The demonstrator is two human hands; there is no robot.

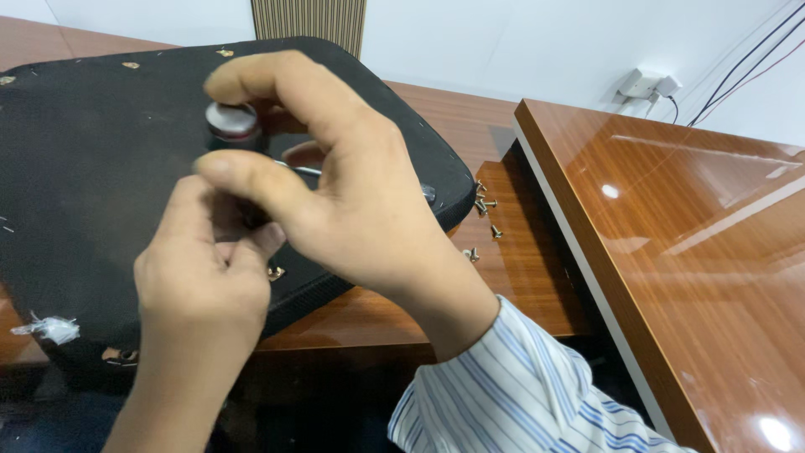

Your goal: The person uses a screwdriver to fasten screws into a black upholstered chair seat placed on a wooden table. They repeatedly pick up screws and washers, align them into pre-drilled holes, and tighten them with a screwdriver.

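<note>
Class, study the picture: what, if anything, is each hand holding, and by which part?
The right hand pinches a small round dark knob with a pale top by its sides. What the left hand holds, if anything, cannot be told.

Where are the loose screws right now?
The loose screws lie right of centre on the wooden desk, beside the black panel's right edge.

You have bright, even indoor light; ceiling lamps throw glare spots and streaks across the glossy wooden desk [671,252]. Your hands blur slightly; shadows stay soft.
</note>
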